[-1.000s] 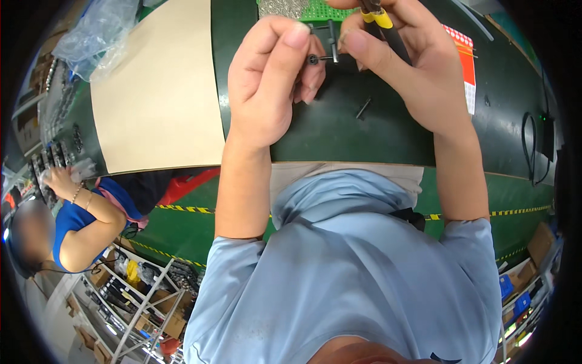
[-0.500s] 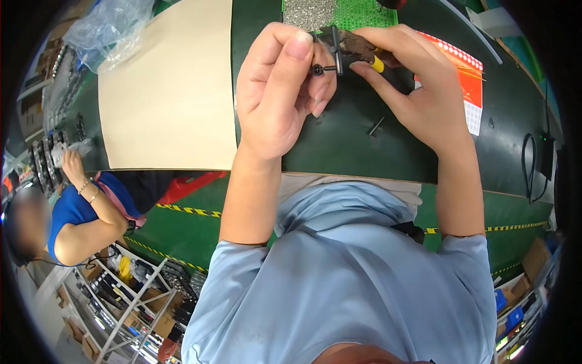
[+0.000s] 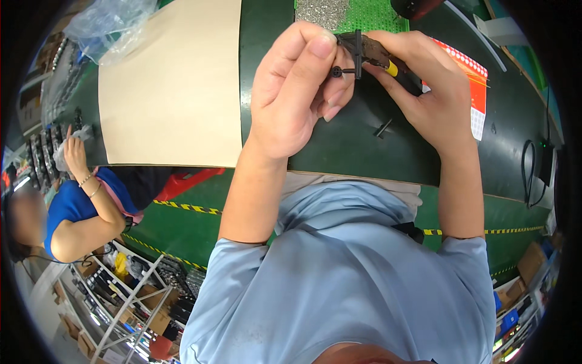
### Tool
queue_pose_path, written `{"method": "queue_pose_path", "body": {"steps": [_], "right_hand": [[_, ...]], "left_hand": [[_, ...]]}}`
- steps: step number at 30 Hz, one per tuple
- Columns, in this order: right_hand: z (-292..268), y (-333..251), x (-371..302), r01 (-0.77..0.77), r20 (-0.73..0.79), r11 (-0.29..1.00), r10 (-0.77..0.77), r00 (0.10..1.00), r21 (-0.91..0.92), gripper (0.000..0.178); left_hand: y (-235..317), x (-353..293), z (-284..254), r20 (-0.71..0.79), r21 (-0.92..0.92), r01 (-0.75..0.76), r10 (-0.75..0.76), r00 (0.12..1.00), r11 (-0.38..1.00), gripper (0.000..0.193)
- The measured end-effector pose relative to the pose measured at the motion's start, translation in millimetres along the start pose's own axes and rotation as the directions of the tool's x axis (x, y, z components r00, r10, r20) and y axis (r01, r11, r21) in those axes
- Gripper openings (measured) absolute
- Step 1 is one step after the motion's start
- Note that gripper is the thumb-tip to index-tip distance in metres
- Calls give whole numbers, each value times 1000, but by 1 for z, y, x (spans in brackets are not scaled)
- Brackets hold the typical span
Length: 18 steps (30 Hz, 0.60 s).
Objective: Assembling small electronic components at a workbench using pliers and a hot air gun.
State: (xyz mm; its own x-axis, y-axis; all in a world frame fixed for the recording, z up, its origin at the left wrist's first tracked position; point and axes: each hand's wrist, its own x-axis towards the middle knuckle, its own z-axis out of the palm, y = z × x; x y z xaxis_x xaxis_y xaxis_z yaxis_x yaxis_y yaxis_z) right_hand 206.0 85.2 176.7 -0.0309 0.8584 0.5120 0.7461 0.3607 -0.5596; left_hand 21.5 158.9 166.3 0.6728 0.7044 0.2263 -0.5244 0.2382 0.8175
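My left hand (image 3: 297, 91) pinches a small black plastic piece (image 3: 357, 53) between thumb and fingers. The piece has a straight bar and a thin stem ending in a small round tip. My right hand (image 3: 427, 85) is wrapped round pliers with black-and-yellow handles (image 3: 393, 69). Their dark, worn head reaches to the plastic piece; whether the jaws close on it I cannot make out. Below the hands, a small loose black plastic bit (image 3: 383, 128) lies on the dark green tabletop (image 3: 339, 142).
A large beige sheet (image 3: 173, 91) covers the table's left part, with clear plastic wrap (image 3: 109, 27) behind it. Farther back are a green tray (image 3: 379, 18) and small metal parts (image 3: 321, 12). An orange-and-white packet (image 3: 478, 91) and black cable (image 3: 528, 173) lie right. A co-worker (image 3: 85, 212) is at left.
Both hands, with the plastic piece and the pliers, appear slightly farther right in the view. The grips look the same. The co-worker's hand has shifted slightly.
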Motion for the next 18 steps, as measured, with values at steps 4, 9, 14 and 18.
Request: {"method": "queue_pose_path", "body": {"steps": [4,9,14,18], "right_hand": [[2,-1,3,57,-58,998,-55,997,35,39],[-3,-2,0,53,-1,997,-53,999,-51,42],[-5,-2,-2,-2,12,1000,3,1000,-15,42],[-11,-1,0,-121,117,993,122,986,-17,42]], "left_hand": [[4,0,3,21,-41,64,-63,998,997,26],[4,0,2,10,-50,96,-96,995,994,28],[2,1,-1,10,17,15,-15,1000,1000,26],[-9,4,-7,-42,128,-121,127,991,984,20]]}}
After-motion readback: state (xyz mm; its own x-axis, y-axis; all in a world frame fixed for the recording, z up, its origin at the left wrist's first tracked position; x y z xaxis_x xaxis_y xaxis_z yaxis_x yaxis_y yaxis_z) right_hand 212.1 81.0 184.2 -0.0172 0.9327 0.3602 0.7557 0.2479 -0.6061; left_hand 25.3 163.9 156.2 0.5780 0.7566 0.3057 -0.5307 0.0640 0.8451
